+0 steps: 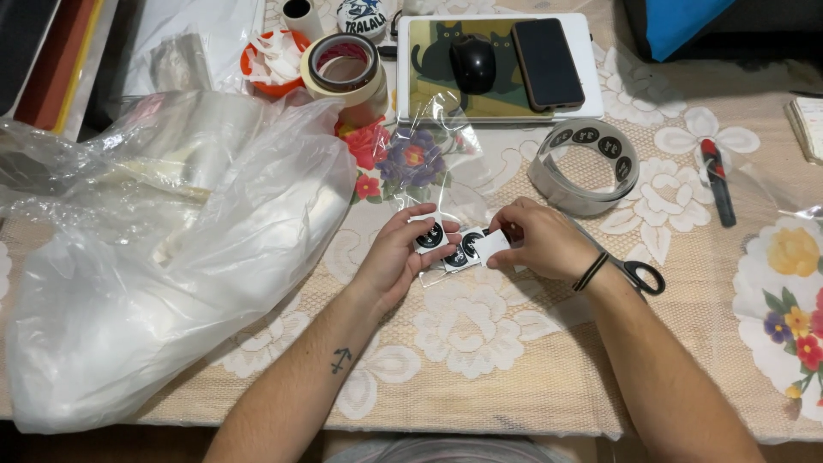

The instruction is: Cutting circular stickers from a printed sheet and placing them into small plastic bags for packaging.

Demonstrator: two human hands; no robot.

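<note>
Two bare forearms are reaching up from the bottom edge of the frame and meeting at centre over a lace tablecloth (480, 360) printed with flowers. One left hand (403, 257), wrist angled inward and a small mark showing on the forearm, is pinching a short strip of stickers (450, 243) between thumb and fingertips; three round black stickers are showing on the strip. One right hand (540, 240), a dark band at its wrist, is curling over the strip's right end and gripping the white backing there, knuckles turned up to the camera. Strip and both hands are sitting just above the cloth at centre frame, over a clear cellophane sleeve (429, 154) that is spreading toward the upper centre.

One large crumpled plastic bag (163, 257) is filling the left half of the frame. One roll of stickers (587, 163) is standing right of centre, above the right hand. One pair of scissors (641, 276) is lying partly hidden under the right wrist, and one red-and-black pen (716, 180) is resting at the right. At the top, two rolls of tape (343, 73) are standing stacked beside one orange bowl (273, 56) of scraps, while one mouse (472, 62) and one phone (547, 62) are lying on a white tray (591, 94) with a cat picture
</note>
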